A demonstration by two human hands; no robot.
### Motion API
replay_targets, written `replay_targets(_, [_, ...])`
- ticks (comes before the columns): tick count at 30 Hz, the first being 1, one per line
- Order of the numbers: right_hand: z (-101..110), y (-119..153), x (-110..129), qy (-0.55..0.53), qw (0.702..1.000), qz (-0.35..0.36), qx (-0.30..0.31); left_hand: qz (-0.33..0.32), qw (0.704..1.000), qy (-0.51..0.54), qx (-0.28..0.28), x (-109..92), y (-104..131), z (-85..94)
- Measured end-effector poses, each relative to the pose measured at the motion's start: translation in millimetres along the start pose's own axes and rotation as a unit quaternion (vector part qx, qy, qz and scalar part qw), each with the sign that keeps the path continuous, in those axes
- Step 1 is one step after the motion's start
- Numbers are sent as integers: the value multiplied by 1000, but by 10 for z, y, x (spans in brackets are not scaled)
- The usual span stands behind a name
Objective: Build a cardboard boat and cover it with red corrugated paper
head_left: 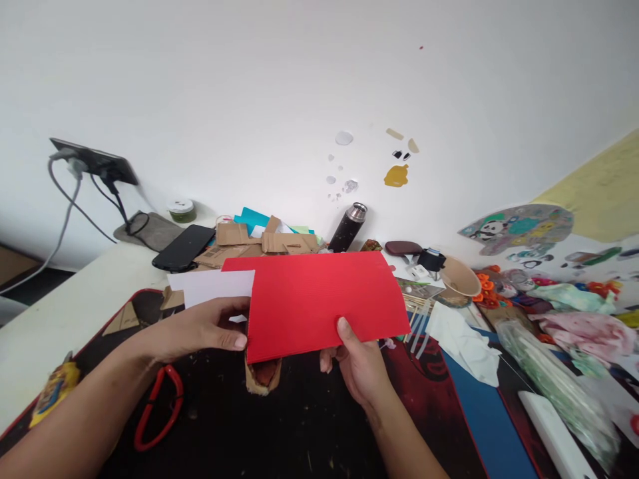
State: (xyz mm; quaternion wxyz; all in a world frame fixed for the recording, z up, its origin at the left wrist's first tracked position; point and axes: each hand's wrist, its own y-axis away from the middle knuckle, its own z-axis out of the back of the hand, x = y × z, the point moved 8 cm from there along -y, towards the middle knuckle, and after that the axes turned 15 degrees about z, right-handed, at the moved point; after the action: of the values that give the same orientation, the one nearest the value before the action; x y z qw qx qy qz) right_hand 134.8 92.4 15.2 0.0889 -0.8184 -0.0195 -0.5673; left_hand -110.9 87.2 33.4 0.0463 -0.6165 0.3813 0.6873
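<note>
A stack or fold of red paper (319, 303) is held up above the dark desk mat; layered edges show along its bottom. My right hand (362, 366) pinches its lower edge, thumb on the front face and fingers underneath. At the left edge, my left hand (210, 329) has its thumb against the side, with its other fingertips partly hidden behind the sheet. White paper (214, 287) shows behind the left hand. Below the red paper sits a small cardboard piece with a reddish-brown inside (263, 378). Red-handled scissors (162, 409) lie beside my left forearm.
Cardboard scraps (279, 243), a black phone (184, 246) and a dark flask (348, 229) stand along the wall. At right are a beige bowl (462, 276), white tissue (464, 342) and a plastic-wrapped bundle (554, 386). A yellow packet (54, 392) lies far left.
</note>
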Motion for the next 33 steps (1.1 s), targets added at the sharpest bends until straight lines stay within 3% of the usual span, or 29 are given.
replay_targets(11, [37, -34, 55, 45, 999, 14, 22, -8, 1000, -24, -2, -23, 1, -15])
replay_targets(33, [60, -27, -73, 18, 1000, 3, 18, 8, 998, -62, -29, -15, 31, -12])
